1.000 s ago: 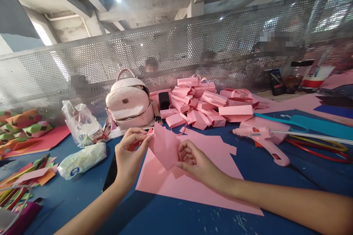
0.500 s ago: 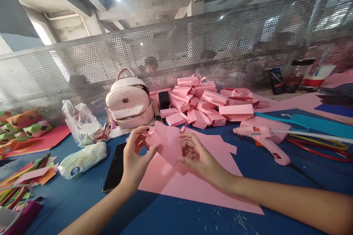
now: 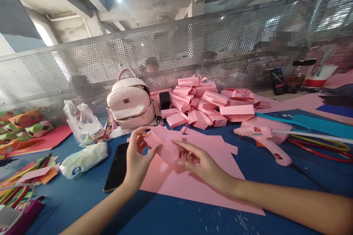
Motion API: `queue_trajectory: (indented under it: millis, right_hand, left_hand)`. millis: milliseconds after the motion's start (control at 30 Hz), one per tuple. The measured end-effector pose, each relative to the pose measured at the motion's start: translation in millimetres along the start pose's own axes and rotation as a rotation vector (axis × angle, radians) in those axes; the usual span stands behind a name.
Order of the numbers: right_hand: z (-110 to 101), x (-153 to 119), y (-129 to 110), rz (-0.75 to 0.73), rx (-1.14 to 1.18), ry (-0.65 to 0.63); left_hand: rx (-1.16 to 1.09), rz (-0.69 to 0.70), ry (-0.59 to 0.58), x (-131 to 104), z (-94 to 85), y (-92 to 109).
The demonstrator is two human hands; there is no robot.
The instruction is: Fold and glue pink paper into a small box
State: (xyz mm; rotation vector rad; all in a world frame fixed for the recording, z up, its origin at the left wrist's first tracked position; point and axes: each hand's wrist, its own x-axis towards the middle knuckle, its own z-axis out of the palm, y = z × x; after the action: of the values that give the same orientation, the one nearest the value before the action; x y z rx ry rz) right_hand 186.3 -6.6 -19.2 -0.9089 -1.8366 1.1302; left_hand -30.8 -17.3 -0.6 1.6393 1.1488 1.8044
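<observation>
A small folded pink paper piece (image 3: 167, 146) is held up between both hands. My left hand (image 3: 140, 154) pinches its left edge between thumb and fingers. On its right side, my right hand (image 3: 197, 159) grips the edge, with the index finger stretched along the paper's face. Beneath them a large pink sheet (image 3: 193, 191) lies on the blue table (image 3: 154, 216). Behind the hands rises a heap of folded pink paper pieces (image 3: 204, 99). A pink glue gun (image 3: 266, 141) rests on its side to the right.
A pale pink backpack (image 3: 131, 104) stands behind my left hand, a black phone (image 3: 117, 167) lies beside it. Further left are a tissue pack (image 3: 84, 159), a plastic bag (image 3: 85, 125) and coloured paper strips (image 3: 41, 172). A perforated metal screen (image 3: 171, 51) runs behind.
The held paper has tilted and its outline has changed. My right index finger has moved left across its face, while my left hand keeps its pinch.
</observation>
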Motion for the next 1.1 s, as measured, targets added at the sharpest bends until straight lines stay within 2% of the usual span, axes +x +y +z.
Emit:
queue_trajectory:
  millis: [133, 267, 367, 500, 600, 800, 1100]
  right_hand:
    - [-5, 5, -5, -0.05, -0.02, 0.046]
    - [-11, 11, -11, -0.106, 0.029, 0.079]
    - [-15, 12, -17, -0.134, -0.025, 0.116]
    - [-18, 10, -23, -0.175, -0.134, 0.156]
    - [-17, 7, -26, -0.203, -0.142, 0.135]
    - [-12, 3, -24, -0.19, -0.073, 0.058]
    - [-11, 2, -22, -0.203, -0.066, 0.022]
  left_hand:
    - [-0.045, 0.03, -0.009, 1, 1.2, 5]
    - [-0.085, 0.123, -0.06, -2, 1.8, 12]
    - [-0.024, 0.189, -0.118, -5, 1.3, 14]
    - [0.164, 0.281, -0.185, -10, -0.5, 15]
    - [0.282, 0.387, -0.223, -11, -1.6, 17]
    - [0.326, 0.538, -0.281, -10, -2.6, 20]
    - [0.348, 0.63, -0.254, -8, -4.3, 24]
